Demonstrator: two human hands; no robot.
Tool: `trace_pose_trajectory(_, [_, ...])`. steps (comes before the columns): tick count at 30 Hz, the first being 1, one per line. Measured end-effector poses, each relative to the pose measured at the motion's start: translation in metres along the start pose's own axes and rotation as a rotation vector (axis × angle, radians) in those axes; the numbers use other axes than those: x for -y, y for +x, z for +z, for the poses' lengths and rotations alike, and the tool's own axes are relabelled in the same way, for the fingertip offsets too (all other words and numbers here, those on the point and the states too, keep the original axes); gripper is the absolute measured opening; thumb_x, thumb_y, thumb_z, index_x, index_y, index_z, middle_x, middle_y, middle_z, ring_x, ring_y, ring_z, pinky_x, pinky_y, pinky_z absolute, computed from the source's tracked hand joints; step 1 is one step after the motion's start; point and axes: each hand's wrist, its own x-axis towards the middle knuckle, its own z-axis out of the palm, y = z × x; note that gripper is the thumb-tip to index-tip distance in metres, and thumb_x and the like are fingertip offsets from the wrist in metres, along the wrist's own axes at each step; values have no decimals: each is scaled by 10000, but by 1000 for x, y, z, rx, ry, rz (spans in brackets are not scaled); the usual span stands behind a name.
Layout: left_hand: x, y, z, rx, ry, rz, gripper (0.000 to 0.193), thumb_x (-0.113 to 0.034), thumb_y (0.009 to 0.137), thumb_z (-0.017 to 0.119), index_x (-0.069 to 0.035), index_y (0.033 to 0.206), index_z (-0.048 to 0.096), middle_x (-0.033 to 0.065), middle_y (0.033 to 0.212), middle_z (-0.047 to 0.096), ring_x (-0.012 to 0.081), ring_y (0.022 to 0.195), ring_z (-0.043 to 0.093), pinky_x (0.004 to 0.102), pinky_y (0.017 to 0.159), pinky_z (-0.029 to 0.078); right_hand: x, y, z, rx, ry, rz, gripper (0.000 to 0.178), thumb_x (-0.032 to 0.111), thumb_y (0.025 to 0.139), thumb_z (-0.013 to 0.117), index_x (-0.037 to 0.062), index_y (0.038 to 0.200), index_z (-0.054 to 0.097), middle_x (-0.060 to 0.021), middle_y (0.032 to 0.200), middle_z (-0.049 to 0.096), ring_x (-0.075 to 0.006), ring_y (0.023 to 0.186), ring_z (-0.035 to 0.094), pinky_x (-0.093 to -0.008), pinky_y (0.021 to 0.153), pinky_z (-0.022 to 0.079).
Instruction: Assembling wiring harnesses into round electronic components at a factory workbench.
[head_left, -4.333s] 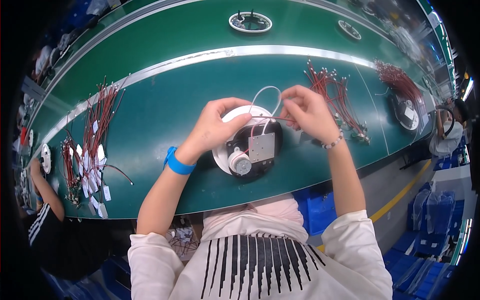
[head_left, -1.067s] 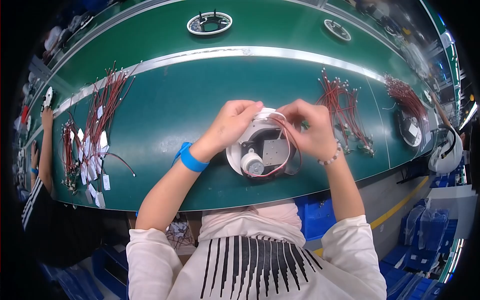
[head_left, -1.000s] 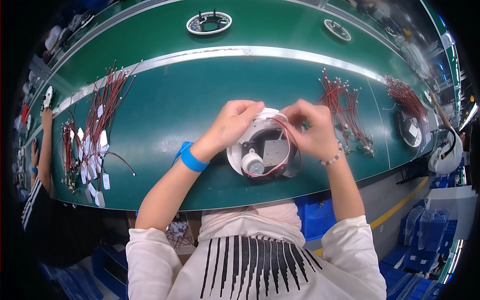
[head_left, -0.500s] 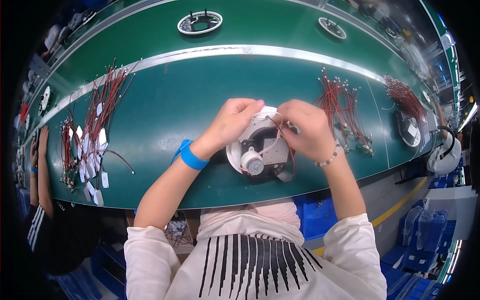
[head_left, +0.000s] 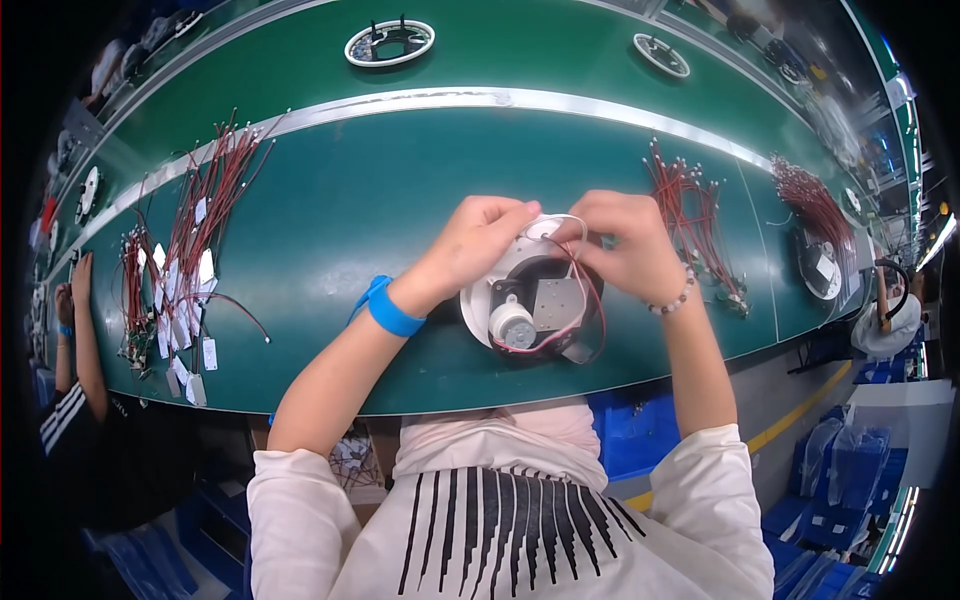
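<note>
A round white housing (head_left: 474, 305) with a black centre sits on the green bench in front of me, carrying a small silver motor (head_left: 518, 332) and a metal plate (head_left: 556, 304). My left hand (head_left: 478, 243) grips its far rim between thumb and fingers. My right hand (head_left: 622, 243) is closed at the far right of the rim, pinching thin red and white wires (head_left: 584, 290). These wires loop down around the housing's right side. The fingertips partly cover where the wires meet the rim.
Bundles of red wires with white connectors lie at left (head_left: 215, 195) and right (head_left: 688, 205). A thicker red bundle (head_left: 810, 195) rests beside another round housing (head_left: 822, 265). White ring units (head_left: 390, 44) sit on the far green surface. Another person's arm (head_left: 86, 335) is at far left.
The housing and both hands have shifted slightly right in view. My right hand has drawn the wires from across the middle toward the housing's right side.
</note>
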Motion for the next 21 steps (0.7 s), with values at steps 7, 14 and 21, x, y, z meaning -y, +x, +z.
trace_pose_trajectory(7, [-1, 0, 1, -25, 11, -3, 293, -231, 836, 483, 36, 796, 597, 5, 679, 558, 44, 605, 467, 193, 521, 382, -7, -5, 4, -27, 3, -49, 140, -40, 587, 630, 23, 712, 621, -75, 663, 579, -158, 554, 537, -232, 504, 418])
trace_pose_trajectory(14, [0, 0, 2, -26, -12, 23, 296, -235, 842, 469, 31, 796, 592, 5, 691, 556, 43, 603, 464, 193, 518, 380, -6, 0, 15, -125, 3, -53, 156, -42, 576, 634, 34, 712, 622, -69, 664, 577, -168, 546, 530, -245, 493, 423])
trace_pose_trajectory(21, [-2, 0, -2, 23, 17, -36, 304, -252, 856, 441, 12, 810, 585, 17, 706, 560, 50, 621, 490, 192, 521, 398, -9, 2, 12, -167, -306, -198, 167, -15, 545, 664, 76, 677, 618, -31, 717, 549, -169, 609, 513, -254, 506, 423])
